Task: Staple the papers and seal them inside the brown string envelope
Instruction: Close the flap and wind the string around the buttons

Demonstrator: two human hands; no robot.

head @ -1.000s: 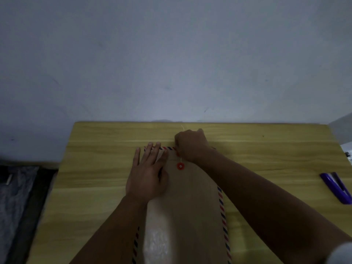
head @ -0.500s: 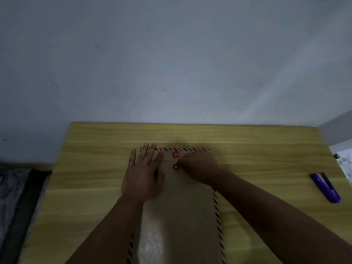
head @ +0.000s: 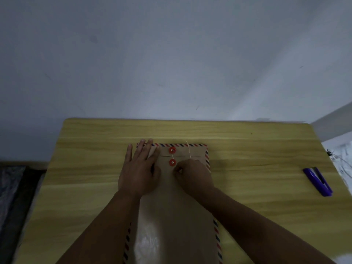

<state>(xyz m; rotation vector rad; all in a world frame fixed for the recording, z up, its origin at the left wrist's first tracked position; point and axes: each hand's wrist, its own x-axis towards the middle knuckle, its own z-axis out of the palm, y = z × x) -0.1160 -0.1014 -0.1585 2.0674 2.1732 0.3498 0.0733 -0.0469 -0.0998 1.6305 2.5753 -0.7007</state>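
Wooden table (head: pixel 247 149) against grey wall, brown string envelope (head: pixel 177 206) centred, near end cut off, left hand (head: pixel 140 172) flat on flap, right hand (head: pixel 194 176) curled pinching string (head: pixel 189 151), fingertips hidden, purple stapler (head: pixel 317 181) far right

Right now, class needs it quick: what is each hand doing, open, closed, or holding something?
Left hand: open, fingers straight, pressing flat on the brown envelope.
Right hand: fingers curled, pinching the string.
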